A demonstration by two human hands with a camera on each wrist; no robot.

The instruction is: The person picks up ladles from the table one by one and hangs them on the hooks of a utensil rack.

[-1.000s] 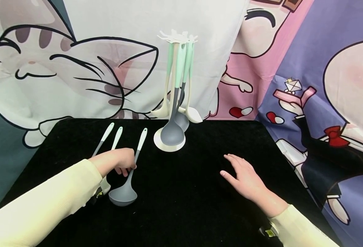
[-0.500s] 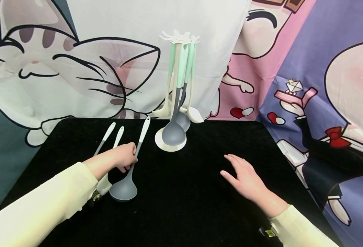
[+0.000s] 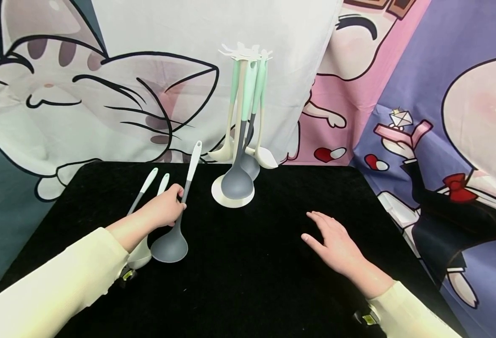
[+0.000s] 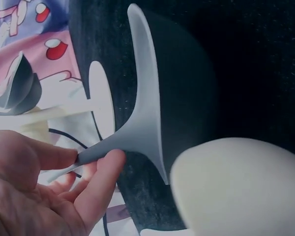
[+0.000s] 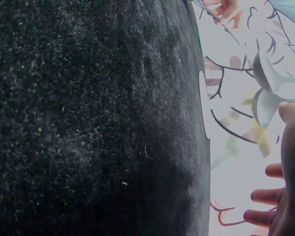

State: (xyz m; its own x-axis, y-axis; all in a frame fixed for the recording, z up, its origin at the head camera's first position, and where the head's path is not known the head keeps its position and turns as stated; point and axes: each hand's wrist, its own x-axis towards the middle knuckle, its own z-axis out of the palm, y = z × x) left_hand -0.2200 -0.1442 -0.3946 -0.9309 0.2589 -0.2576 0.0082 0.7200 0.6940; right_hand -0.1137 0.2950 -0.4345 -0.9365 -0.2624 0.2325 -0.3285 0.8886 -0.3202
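My left hand (image 3: 163,206) pinches the grey shaft of a soup ladle (image 3: 170,246) between thumb and fingers, just below its pale handle. In the left wrist view the ladle (image 4: 146,108) is raised above the black tabletop, its bowl seen edge-on. Partly behind my left hand lie a cream-headed utensil (image 3: 140,255) and a grey-shafted utensil (image 3: 141,190) with a pale handle; the latter's head is hidden. My right hand (image 3: 336,241) is over the right side of the table, fingers extended and holding nothing.
A white utensil stand (image 3: 246,51) with a round base (image 3: 232,203) is at the table's back middle. Several mint-handled utensils hang from it, among them a grey ladle (image 3: 237,182) in front. A cartoon cloth (image 3: 155,28) hangs directly behind the black table (image 3: 248,281).
My left hand has raised the ladle and moved it a little farther from me, and its handle end now stands higher. My right hand has stayed in place.
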